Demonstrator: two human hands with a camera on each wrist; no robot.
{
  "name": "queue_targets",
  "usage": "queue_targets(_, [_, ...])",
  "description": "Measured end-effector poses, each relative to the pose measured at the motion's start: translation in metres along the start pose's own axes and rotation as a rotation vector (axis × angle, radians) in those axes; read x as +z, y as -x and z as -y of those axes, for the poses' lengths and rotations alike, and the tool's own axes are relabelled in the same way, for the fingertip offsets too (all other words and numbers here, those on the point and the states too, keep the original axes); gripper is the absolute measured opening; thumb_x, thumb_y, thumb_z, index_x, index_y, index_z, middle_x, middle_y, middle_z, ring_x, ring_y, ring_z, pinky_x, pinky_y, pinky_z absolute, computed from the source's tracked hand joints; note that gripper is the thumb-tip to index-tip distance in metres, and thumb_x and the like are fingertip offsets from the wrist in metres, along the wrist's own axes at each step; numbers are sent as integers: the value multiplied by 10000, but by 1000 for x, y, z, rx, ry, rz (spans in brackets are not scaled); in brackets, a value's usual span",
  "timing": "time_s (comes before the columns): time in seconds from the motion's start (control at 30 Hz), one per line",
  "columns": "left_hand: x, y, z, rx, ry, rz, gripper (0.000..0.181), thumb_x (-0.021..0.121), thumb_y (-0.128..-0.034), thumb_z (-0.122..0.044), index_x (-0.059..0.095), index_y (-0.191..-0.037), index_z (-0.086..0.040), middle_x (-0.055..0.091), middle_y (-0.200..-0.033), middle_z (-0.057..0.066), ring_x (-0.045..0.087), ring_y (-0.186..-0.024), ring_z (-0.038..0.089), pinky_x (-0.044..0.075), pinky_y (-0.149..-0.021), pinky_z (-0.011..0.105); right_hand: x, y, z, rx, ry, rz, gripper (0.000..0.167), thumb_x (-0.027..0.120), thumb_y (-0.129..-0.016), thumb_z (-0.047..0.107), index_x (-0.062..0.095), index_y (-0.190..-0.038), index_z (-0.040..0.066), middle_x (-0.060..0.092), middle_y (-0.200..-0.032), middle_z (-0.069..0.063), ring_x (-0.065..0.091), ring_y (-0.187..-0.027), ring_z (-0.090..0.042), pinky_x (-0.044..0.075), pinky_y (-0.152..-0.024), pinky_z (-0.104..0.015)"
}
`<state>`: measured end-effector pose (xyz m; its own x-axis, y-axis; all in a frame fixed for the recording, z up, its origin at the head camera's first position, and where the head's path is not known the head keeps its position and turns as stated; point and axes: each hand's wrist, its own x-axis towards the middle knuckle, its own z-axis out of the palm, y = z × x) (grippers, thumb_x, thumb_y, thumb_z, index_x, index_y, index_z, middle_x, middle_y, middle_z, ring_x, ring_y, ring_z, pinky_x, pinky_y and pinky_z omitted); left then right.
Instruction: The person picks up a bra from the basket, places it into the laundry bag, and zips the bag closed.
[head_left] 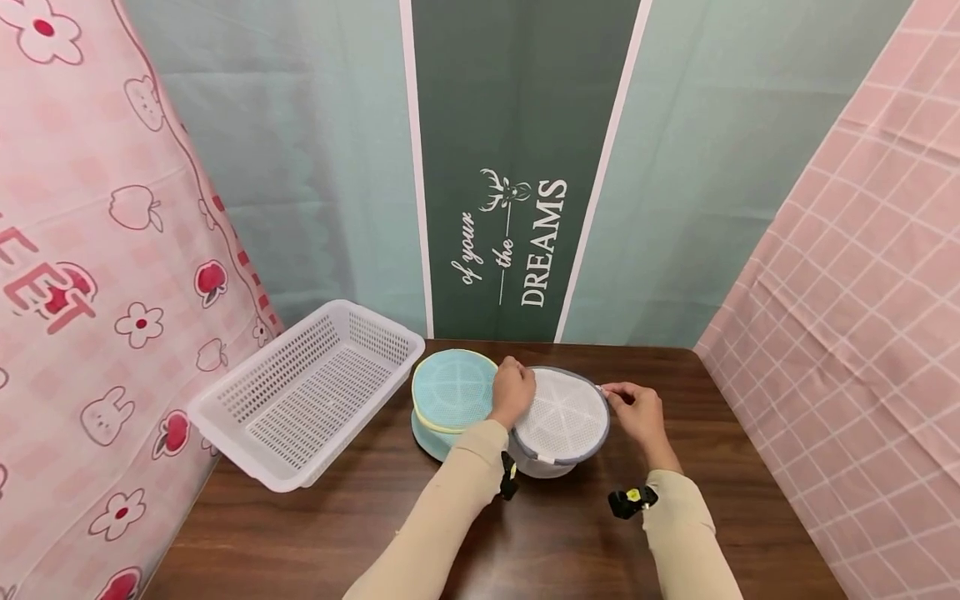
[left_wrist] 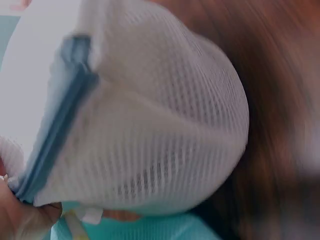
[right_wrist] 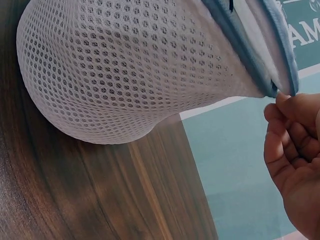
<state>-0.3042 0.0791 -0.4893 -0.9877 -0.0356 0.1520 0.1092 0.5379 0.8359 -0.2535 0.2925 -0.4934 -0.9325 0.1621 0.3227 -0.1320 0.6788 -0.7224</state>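
A white mesh laundry bag [head_left: 561,414] with a blue-grey zippered rim stands round and puffed out on the table. My left hand [head_left: 514,390] grips its rim on the left side; in the left wrist view, fingers [left_wrist: 30,217] show at the end of the blue rim [left_wrist: 60,125]. On the opposite side my right hand [head_left: 637,412] pinches the rim's edge between thumb and fingertips. The right wrist view shows two blue rim bands [right_wrist: 240,45] with a gap of white between them, meeting near the pinch.
Left of the white bag sits a light-blue mesh bag [head_left: 453,387] with yellow trim, partly behind my left hand. A white plastic basket [head_left: 300,479] with slotted walls stands farther left. Curtains [head_left: 495,100] hang behind the brown wooden table [head_left: 555,542].
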Motion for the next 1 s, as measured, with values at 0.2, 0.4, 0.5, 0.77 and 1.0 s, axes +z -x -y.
queue_targets(0.2, [2, 4, -3, -165, 168, -100, 125, 481, -933, -86, 463, -811, -69, 460, -697, 56, 467, -643, 207, 400, -596, 338, -4, 5, -4, 5, 9, -18, 108, 663, -863, 77, 721, -904, -5, 677, -857, -134, 559, -721, -191, 438, -591, -213])
queue_targets(0.4, [3, 5, -6, -262, 306, -241, 108, 467, -925, -42, 477, -818, -34, 491, -719, 95, 540, -723, 293, 448, -659, 408, -7, 15, -8, -21, 9, -43, 82, 694, -833, 61, 722, -865, -9, 672, -805, -113, 523, -647, -130, 417, -548, -192])
queue_targets(0.5, [5, 7, -9, -279, 353, -308, 120, 465, -909, -2, 452, -792, -28, 473, -712, 117, 525, -720, 316, 439, -662, 430, -7, 19, -7, -17, -7, -49, 80, 700, -829, 66, 720, -854, -6, 670, -793, -106, 519, -640, -116, 412, -543, -183])
queue_targets(0.77, [13, 11, -12, -293, 349, -404, 133, 478, -878, 41, 433, -772, -24, 458, -714, 128, 508, -720, 322, 432, -678, 440, -9, 24, -8, -4, -25, -65, 68, 699, -824, 47, 715, -837, -18, 672, -789, -115, 512, -630, -97, 401, -540, -173])
queue_targets(1.0, [7, 11, -6, -286, 302, -295, 122, 491, -887, 11, 464, -781, -42, 472, -702, 96, 515, -701, 295, 429, -656, 416, -9, 24, -9, 1, -19, -58, 67, 703, -820, 53, 719, -845, -7, 673, -793, -108, 514, -633, -100, 402, -539, -177])
